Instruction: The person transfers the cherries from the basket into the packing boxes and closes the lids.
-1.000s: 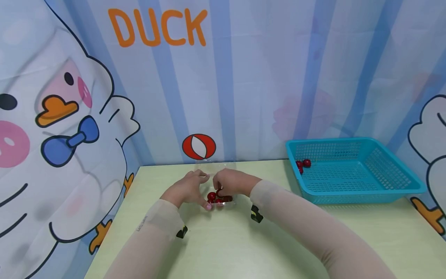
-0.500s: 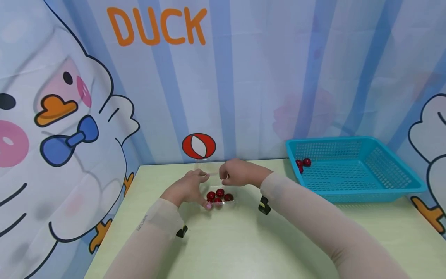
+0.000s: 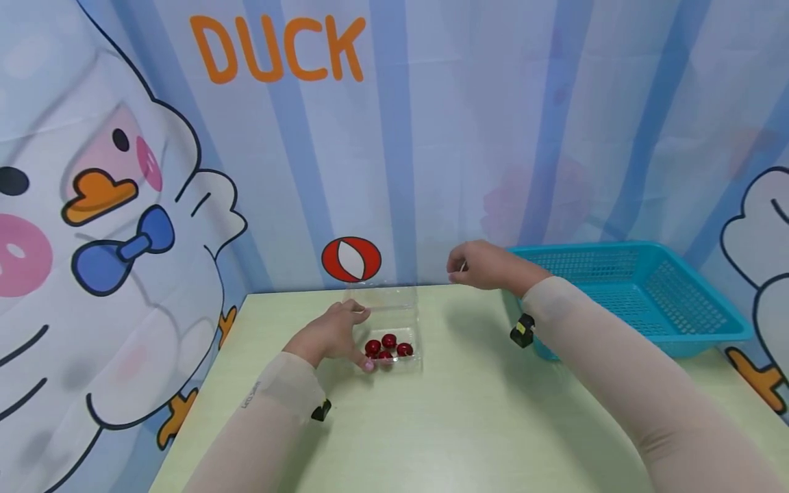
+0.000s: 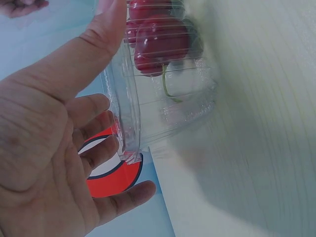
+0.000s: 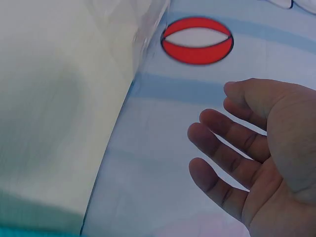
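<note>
A clear plastic clamshell box [image 3: 416,341] sits on the pale green table [image 3: 468,424] with its lid standing up behind. Several red cherries [image 3: 388,346] lie in it. My left hand [image 3: 331,335] rests against the box's left side. Its thumb lies along the near corner and its fingers reach the lid. The left wrist view shows the thumb [image 4: 101,37] pressed flat on the box wall [image 4: 187,108], beside the cherries [image 4: 160,47]. My right hand [image 3: 474,266] hovers above the table between box and basket. In the right wrist view its fingers [image 5: 222,131] are loosely spread and nothing shows between them.
A teal mesh basket [image 3: 616,346] stands at the right back of the table, and my right forearm hides its left corner. A printed curtain hangs close behind, with a red-and-white ball [image 3: 351,259] on it. The table's left edge [image 3: 203,383] runs near my left arm.
My right hand has lifted out of the box and swung right and up towards the basket. The left hand and the box have stayed put, and the cherries now show uncovered.
</note>
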A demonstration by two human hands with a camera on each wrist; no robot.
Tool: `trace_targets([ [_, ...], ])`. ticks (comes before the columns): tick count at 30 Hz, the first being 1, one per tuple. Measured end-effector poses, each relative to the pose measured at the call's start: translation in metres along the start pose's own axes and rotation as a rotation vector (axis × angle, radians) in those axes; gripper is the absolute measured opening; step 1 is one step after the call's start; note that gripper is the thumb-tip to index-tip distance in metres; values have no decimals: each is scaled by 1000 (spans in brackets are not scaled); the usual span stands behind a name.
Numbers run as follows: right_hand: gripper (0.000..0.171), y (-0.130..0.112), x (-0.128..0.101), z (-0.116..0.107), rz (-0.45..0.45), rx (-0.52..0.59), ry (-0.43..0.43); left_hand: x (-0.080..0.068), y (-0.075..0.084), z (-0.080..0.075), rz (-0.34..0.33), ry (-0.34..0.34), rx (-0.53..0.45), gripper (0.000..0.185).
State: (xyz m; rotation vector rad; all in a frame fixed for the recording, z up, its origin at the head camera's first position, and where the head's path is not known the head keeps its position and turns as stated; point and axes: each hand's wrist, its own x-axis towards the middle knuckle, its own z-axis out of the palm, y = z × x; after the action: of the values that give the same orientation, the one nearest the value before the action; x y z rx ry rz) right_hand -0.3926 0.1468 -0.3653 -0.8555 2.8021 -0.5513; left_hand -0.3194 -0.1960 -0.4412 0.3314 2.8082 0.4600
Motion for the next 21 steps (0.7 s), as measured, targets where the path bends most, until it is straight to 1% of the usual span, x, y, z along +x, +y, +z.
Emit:
trace_targets([
  [6, 20, 34, -12, -15, 63, -1, 12, -2, -2, 0, -9, -6, 5, 121],
  [9, 23, 51, -20, -25, 126, 25, 33, -2, -1, 0, -9, -5, 2, 121],
  [13, 24, 83, -30, -37, 207, 61, 76, -2, -1, -1, -8, -1, 8, 121],
  [15, 24, 101, -35, -39, 220, 61, 96, -2, -2, 0, -5, -3, 8, 121],
  [19, 24, 135, -41, -35, 255, 87, 50, -2, 0, -1, 1, -5, 1, 121],
  [21, 25, 149, -43, -29, 296, 115, 11, -2, 2, -1, 1, -4, -1, 121],
])
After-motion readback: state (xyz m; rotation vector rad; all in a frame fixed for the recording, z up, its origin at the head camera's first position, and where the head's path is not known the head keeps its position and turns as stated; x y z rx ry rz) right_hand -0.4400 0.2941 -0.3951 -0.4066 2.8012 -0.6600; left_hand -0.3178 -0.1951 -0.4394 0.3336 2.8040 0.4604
